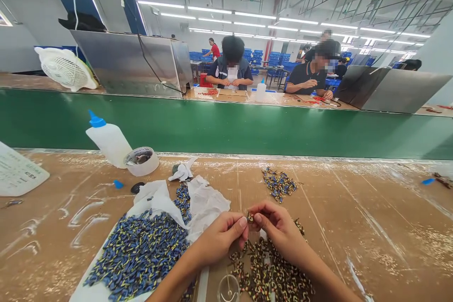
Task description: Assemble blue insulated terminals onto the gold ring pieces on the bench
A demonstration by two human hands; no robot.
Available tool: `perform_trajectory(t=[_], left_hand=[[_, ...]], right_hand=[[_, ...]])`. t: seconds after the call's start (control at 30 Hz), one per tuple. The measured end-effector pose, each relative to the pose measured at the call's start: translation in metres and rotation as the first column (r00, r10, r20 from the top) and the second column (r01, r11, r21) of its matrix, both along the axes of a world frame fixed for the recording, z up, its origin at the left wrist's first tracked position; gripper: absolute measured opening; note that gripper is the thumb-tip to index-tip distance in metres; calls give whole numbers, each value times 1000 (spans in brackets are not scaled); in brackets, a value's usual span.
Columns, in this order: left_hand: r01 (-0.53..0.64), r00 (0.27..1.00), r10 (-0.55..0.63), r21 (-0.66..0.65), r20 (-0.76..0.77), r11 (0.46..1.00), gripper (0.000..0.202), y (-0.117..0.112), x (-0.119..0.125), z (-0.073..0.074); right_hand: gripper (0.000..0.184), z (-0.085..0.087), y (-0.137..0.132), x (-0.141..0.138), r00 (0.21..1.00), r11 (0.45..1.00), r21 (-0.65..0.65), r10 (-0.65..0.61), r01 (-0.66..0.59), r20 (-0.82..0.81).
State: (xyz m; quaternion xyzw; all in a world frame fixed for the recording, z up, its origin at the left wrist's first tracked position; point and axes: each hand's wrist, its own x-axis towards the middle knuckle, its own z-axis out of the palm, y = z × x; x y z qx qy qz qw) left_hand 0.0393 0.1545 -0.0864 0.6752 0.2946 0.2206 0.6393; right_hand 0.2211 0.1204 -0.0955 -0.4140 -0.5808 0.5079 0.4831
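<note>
My left hand [221, 236] and my right hand [278, 229] meet at the middle of the table, fingers pinched together on one small dark wound part [250, 217]. Left of my hands a big heap of blue and yellow parts [138, 255] lies on a white sheet [207, 205]. Under my right wrist lies a pile of dark brown and yellow parts [272, 273]. A smaller cluster of blue parts [279, 183] sits farther back on the table.
A white squeeze bottle with a blue cap [108, 140], a tape roll [142, 161] and a paper card [17, 172] sit at the left. A green conveyor belt [226, 127] runs behind. Two people work at the opposite bench; a fan [64, 68] stands far left.
</note>
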Motion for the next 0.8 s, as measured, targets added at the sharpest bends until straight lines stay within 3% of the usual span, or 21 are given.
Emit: perform_trajectory(t=[0.4,0.57,0.7,0.8], left_hand=[[27,1000,-26,-74,16,997,59,-2,2,-4],[6,998,-1,-81,65,997,59,-2,5,-5],[-16,997,19,-41,70,999,57,-5,7,-3],[-19,999,17,72,29,997,51,-6,7,4]], right_hand=[[21,8,1,3,989,981,-179,54,-79,-139],[24,1,1,0,960,954,-277,34,-114,-277],[25,-3,0,-3,940,931,-343,-2,-123,-342],[27,1,0,-4,929,917,-381,-32,-120,-369]])
